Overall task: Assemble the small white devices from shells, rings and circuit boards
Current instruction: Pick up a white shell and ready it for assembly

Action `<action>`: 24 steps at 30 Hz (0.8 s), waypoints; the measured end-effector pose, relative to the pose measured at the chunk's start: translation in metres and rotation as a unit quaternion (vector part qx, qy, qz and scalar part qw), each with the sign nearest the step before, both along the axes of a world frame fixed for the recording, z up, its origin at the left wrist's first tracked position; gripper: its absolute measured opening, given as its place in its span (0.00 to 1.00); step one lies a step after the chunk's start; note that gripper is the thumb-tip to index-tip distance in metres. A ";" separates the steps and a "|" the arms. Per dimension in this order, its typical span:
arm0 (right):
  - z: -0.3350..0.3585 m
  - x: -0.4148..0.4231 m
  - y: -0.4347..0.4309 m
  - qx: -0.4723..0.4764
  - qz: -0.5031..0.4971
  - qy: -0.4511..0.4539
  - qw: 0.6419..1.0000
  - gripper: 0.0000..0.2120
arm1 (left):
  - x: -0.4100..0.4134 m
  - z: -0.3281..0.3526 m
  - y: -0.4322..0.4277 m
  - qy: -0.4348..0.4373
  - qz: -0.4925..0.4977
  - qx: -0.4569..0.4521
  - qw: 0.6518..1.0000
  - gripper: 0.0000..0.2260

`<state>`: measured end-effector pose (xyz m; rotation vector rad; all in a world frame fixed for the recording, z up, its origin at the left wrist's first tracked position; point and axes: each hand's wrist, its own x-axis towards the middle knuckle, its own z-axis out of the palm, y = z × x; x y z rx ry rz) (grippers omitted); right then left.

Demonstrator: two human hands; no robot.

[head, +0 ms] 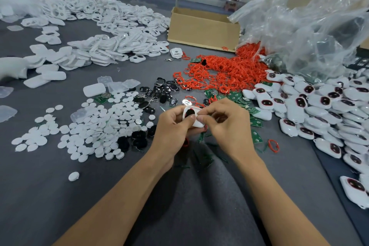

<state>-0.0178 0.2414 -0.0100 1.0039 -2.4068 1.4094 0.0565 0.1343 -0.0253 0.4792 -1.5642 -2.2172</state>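
Our left hand (173,124) grip: closed on small white plastic shell (192,118) | our right hand (225,124) grip: pinching same shell | above grey surface (99,195) | orange rings pile (223,72) beyond

- Two bare forearms enter from the bottom edge, with no sleeves in view on either.
- The left hand (173,124) wears no glove, ring or watch.
- The right hand (225,124) is likewise bare, with short, unpainted fingernails.

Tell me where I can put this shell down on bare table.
Bare grey table lies near-left, below the white discs. Another strip runs between the shell pile and the red rings. Crowded: around the hands, and the right side under finished devices.
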 end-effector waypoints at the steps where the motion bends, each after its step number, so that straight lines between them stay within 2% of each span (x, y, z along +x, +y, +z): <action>1: -0.001 0.002 -0.001 0.013 -0.008 0.026 1.000 0.05 | 0.000 0.000 0.000 0.003 0.001 0.011 1.000 0.07; 4: -0.005 0.005 -0.003 0.043 -0.041 0.077 0.995 0.02 | 0.000 -0.001 -0.001 0.007 0.003 0.022 1.000 0.07; 8: -0.006 0.008 -0.005 0.046 -0.050 0.098 0.993 0.02 | 0.000 -0.001 -0.001 0.016 0.003 0.031 0.999 0.08; 16: -0.001 0.005 0.003 -0.040 0.009 -0.027 0.999 0.06 | -0.001 0.001 -0.002 0.015 0.006 0.085 0.996 0.11; 24: 0.000 -0.001 0.011 -0.039 -0.008 -0.048 0.998 0.07 | -0.001 0.000 -0.004 0.011 0.012 0.104 0.994 0.11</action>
